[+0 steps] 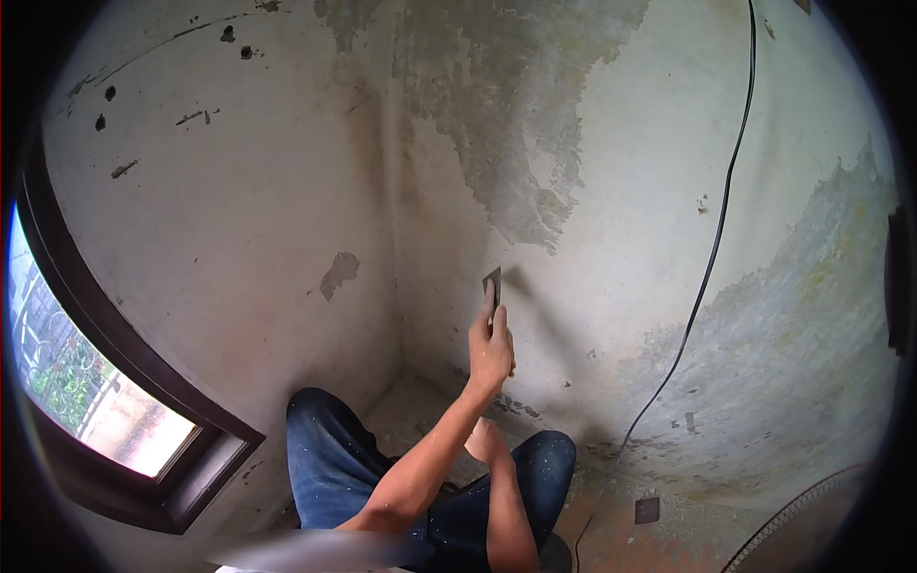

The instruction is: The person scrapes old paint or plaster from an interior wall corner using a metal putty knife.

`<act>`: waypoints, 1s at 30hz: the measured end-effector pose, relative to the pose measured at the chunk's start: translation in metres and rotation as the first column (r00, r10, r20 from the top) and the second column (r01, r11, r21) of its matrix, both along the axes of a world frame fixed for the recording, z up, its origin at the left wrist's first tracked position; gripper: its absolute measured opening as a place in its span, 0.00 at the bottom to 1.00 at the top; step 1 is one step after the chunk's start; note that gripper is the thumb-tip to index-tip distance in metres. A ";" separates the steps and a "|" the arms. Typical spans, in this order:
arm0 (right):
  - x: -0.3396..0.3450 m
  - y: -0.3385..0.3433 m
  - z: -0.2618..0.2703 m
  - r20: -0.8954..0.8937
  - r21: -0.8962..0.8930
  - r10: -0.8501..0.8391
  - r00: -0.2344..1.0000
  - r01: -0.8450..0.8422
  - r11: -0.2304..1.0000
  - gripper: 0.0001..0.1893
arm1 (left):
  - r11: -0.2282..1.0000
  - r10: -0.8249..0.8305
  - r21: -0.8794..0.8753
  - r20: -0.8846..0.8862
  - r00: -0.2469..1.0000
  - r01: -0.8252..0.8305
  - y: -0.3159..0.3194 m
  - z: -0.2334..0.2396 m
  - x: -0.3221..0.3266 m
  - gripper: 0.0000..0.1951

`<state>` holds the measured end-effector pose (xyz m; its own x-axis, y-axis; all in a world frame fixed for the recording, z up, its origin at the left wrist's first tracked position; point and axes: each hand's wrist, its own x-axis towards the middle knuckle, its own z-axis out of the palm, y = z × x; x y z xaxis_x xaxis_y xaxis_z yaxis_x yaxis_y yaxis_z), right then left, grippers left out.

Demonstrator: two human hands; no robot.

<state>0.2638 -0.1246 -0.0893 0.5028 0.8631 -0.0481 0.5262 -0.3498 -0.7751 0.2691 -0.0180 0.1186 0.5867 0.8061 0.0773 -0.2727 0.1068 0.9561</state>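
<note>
My left hand (492, 347) reaches up and grips a putty knife or similar flat scraper (492, 281), with a finger laid along its metal blade. The blade is at the pale wall (630, 172), just below the tip of a large grey patch (526, 204) where the coating is gone. Whether the blade touches the wall is not clear. Below the left forearm, near my right knee, is my right hand (485, 440), bent at the wrist. Its fingers are mostly hidden, and nothing shows in it.
A black cable (718, 229) hangs down the right wall to the floor. A dark-framed window (183, 458) is at left. On the debris-strewn floor lies a small dark square (647, 511), near a round wire guard (770, 528), perhaps a fan's. My bent knees are close to the corner.
</note>
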 end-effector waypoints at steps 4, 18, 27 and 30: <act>-0.003 0.002 0.005 0.044 0.105 0.027 0.999 -0.032 0.994 0.15 | 0.996 0.000 0.090 0.044 0.999 -0.004 -0.002 0.008 -0.004 0.31; -0.004 0.000 -0.015 0.009 0.123 0.173 0.985 -0.172 0.977 0.23 | 0.993 -0.077 0.088 0.045 0.996 0.073 -0.017 0.002 -0.010 0.31; -0.005 -0.001 0.005 -0.106 0.015 0.091 0.990 -0.090 0.996 0.17 | 1.000 0.010 0.012 0.059 0.998 -0.010 0.014 -0.010 -0.003 0.32; -0.004 0.004 -0.011 0.052 -0.041 0.089 0.995 -0.087 0.995 0.19 | 0.996 -0.047 0.069 -0.014 0.999 0.048 -0.008 -0.026 -0.024 0.31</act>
